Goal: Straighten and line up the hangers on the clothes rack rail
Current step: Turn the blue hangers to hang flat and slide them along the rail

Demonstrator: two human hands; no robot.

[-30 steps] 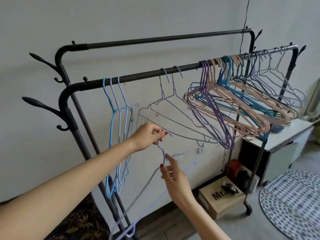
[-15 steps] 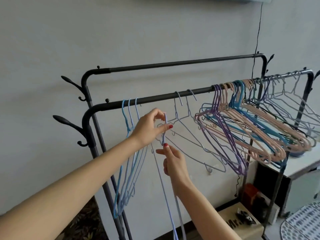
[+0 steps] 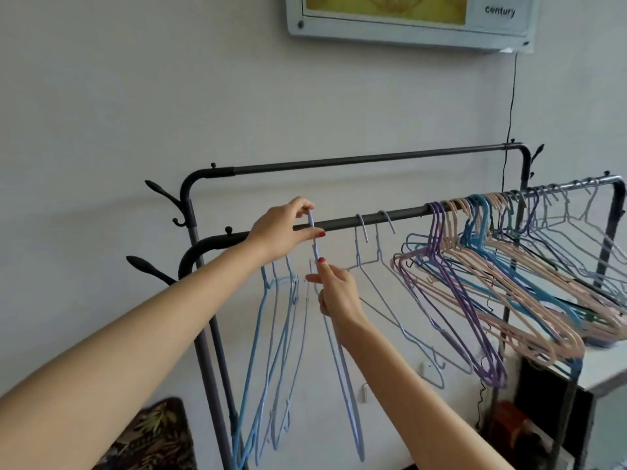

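Observation:
A pale lilac wire hanger (image 3: 342, 368) hangs edge-on at the front rail (image 3: 403, 213) of the black clothes rack. My left hand (image 3: 283, 228) pinches its hook right at the rail. My right hand (image 3: 336, 293) grips its neck just below. Left of it, several blue wire hangers (image 3: 271, 351) hang close together. To the right hang two grey wire hangers (image 3: 376, 266), spaced apart and turned sideways. Farther right is a dense, tangled bunch of purple, pink and blue plastic hangers (image 3: 492, 293).
A second, higher rail (image 3: 356, 161) runs behind, bare. Curved coat hooks (image 3: 149, 268) stick out at the rack's left post. A white cabinet (image 3: 604, 368) stands at the right under the hangers. A framed panel (image 3: 407, 22) hangs on the wall above.
Both hands have lifted the lilac hanger from waist height up to the front rail. The view has tilted upward with them.

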